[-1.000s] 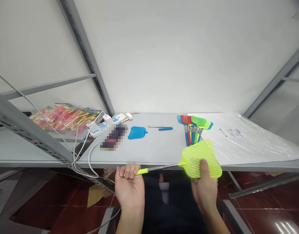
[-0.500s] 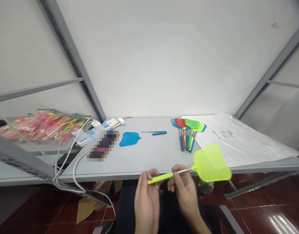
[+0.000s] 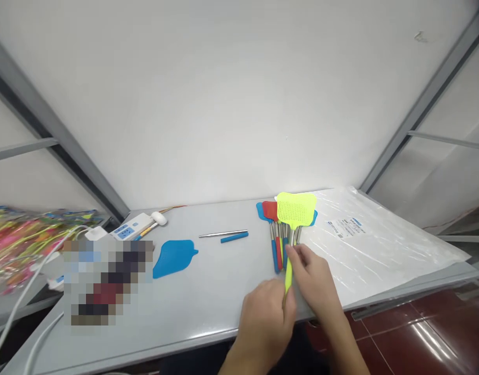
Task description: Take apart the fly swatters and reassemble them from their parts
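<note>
A yellow-green fly swatter [image 3: 297, 209] points away from me, its head over the pile of fly swatters [image 3: 278, 245] on the table. My left hand [image 3: 267, 315] is closed around the lower end of its handle. Higher up, my right hand [image 3: 316, 276] pinches it where handle and metal shaft meet. The piled swatters have blue, red and yellow-green parts; the held one hides some of them. Left of the pile lie a metal rod [image 3: 223, 234] and a blue handle tube [image 3: 234, 237]. Farther left is a loose blue swatter head [image 3: 174, 257].
A white plastic bag [image 3: 380, 250] with a label covers the table's right side. A power strip [image 3: 125, 230] and white cables lie at the left, near a blurred-out patch. Bagged colourful items [image 3: 24, 245] sit beyond the left frame post. A wall [image 3: 216, 104] rises behind the table [image 3: 208, 302].
The yellow-green swatter has swung from pointing right, near the table's front edge, to pointing away over the pile. Both hands moved forward with it. The view has shifted nearer the table.
</note>
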Tool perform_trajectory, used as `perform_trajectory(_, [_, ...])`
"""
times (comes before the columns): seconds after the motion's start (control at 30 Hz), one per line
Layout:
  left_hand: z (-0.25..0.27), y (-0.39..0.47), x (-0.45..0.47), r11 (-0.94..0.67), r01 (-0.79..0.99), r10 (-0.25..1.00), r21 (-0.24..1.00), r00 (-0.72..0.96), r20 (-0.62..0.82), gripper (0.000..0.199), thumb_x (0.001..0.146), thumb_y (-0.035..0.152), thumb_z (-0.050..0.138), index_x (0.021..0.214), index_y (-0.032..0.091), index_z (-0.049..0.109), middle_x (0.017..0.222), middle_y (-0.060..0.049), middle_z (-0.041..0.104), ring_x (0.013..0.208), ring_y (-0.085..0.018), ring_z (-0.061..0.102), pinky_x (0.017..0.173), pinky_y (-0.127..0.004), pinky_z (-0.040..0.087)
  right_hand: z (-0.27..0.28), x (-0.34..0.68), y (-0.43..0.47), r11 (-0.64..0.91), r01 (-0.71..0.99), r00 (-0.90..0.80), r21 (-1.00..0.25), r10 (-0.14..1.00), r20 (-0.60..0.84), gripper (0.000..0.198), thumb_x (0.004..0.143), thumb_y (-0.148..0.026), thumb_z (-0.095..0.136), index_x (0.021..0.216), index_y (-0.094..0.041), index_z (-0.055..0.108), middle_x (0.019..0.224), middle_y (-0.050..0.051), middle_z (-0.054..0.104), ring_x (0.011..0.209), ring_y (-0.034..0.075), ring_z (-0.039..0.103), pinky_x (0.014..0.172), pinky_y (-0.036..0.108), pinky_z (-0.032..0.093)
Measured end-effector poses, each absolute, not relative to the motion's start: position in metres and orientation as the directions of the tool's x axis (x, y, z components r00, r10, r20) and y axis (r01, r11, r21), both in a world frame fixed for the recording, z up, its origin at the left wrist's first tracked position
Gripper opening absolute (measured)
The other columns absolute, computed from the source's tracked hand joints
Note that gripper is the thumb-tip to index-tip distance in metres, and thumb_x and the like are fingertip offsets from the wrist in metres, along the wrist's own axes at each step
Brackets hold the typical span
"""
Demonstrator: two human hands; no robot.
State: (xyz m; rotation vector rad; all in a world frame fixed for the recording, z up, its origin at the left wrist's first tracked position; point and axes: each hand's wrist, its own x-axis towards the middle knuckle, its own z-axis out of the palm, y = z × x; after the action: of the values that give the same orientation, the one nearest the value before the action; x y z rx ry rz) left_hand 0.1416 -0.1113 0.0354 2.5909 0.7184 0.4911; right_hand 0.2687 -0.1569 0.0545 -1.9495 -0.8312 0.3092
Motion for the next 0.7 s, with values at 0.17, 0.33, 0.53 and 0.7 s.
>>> perform_trajectory(0.17, [0.054, -0.062, 0.208, -0.761, 0.546, 0.618, 0.351, 0.774, 0.136, 0.036, 0.098, 0.030, 0.031, 0.074, 0.021, 0.057, 0.072, -0.002, 0.065, 0.064, -0.019, 0.059, 0.053, -0.031, 0.022, 0.055, 0.322, -0.127, -0.493, 0.522, 0.747, -0.696, 0.658, 0.094, 0.042, 0.090, -0.057, 0.042, 0.068, -0.024, 0.053, 0.061, 0.000, 0.061, 0.059, 0.018, 0.052, 0.055, 0.027, 0.030])
perform_trajectory(0.33, [0.040, -0.043, 0.238, -0.740, 0.596, 0.649, 0.312, 0.755, 0.096, 0.035, 0.095, 0.027, 0.035, 0.072, 0.019, 0.061, 0.070, -0.005, 0.066, 0.065, -0.022, 0.059, 0.056, -0.034, 0.023, 0.028, 0.338, -0.122, -0.480, 0.462, 0.794, -0.746, 0.599, 0.106, 0.040, 0.090, -0.055, 0.044, 0.068, -0.023, 0.053, 0.056, -0.001, 0.058, 0.054, 0.017, 0.051, 0.053, 0.026, 0.030])
perform_trajectory(0.53, [0.028, -0.042, 0.240, -0.802, 0.534, 0.585, 0.267, 0.793, 0.171, 0.031, 0.092, 0.024, 0.040, 0.066, 0.020, 0.057, 0.073, -0.004, 0.060, 0.075, -0.021, 0.052, 0.067, -0.038, 0.027, 0.023, 0.342, -0.124, -0.443, 0.387, 0.852, -0.809, 0.506, 0.130, 0.039, 0.090, -0.052, 0.046, 0.066, -0.022, 0.052, 0.053, -0.004, 0.054, 0.052, 0.014, 0.047, 0.053, 0.025, 0.033])
perform_trajectory(0.7, [0.025, -0.040, 0.236, -0.841, 0.472, 0.530, 0.264, 0.816, 0.232, 0.024, 0.085, 0.027, 0.050, 0.061, 0.021, 0.052, 0.074, -0.004, 0.052, 0.075, -0.022, 0.045, 0.064, -0.037, 0.026, 0.027, 0.343, -0.124, -0.460, 0.393, 0.859, -0.796, 0.493, 0.139, 0.038, 0.091, -0.051, 0.047, 0.068, -0.022, 0.054, 0.054, -0.004, 0.054, 0.053, 0.013, 0.047, 0.053, 0.025, 0.034])
